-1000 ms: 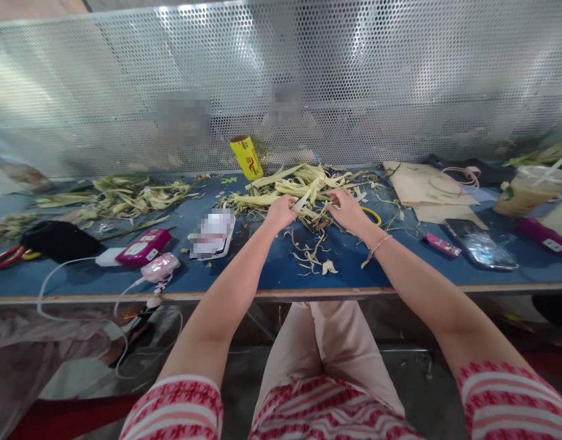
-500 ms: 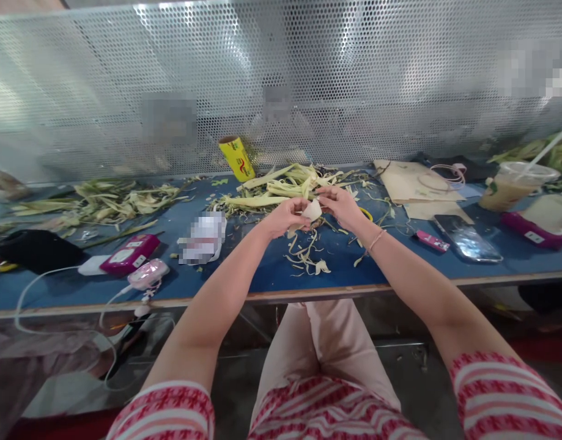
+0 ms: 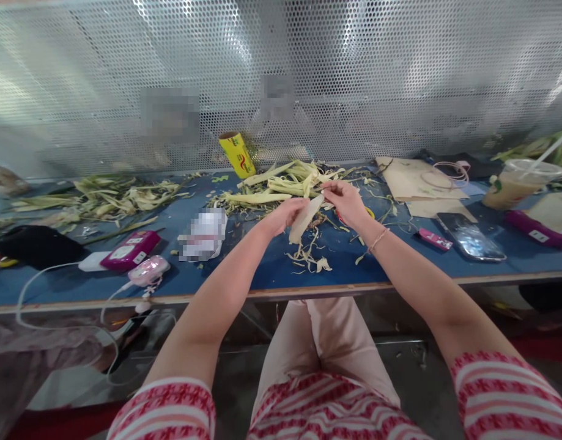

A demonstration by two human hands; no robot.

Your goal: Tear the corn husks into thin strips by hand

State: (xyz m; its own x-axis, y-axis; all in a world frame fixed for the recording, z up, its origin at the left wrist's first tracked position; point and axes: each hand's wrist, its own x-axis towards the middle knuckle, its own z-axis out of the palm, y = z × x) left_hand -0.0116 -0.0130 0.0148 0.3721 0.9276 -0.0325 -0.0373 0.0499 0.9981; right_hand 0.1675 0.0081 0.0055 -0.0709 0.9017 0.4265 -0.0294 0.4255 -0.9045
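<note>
A pale husk leaf (image 3: 304, 217) hangs between both hands above the blue table (image 3: 271, 272). My left hand (image 3: 284, 214) pinches its lower left side. My right hand (image 3: 347, 200) grips its upper end. Just beyond the hands lies a pile of green and pale husk leaves (image 3: 281, 182). Thin husk scraps (image 3: 308, 255) are scattered on the table under the held leaf. A thin bracelet sits on my right wrist.
A yellow roll (image 3: 236, 153) leans at the perforated metal screen. Another husk pile (image 3: 110, 194) lies left. A pink power bank (image 3: 125, 249), pink case (image 3: 148, 270), cables and black pouch (image 3: 35, 245) sit left. Phone (image 3: 471, 236), cardboard (image 3: 421, 178) and drink cup (image 3: 514, 183) stand right.
Both hands lifted off the husk pile with a pale leaf. The leaf now hangs longer between them, pulled out downward and left.
</note>
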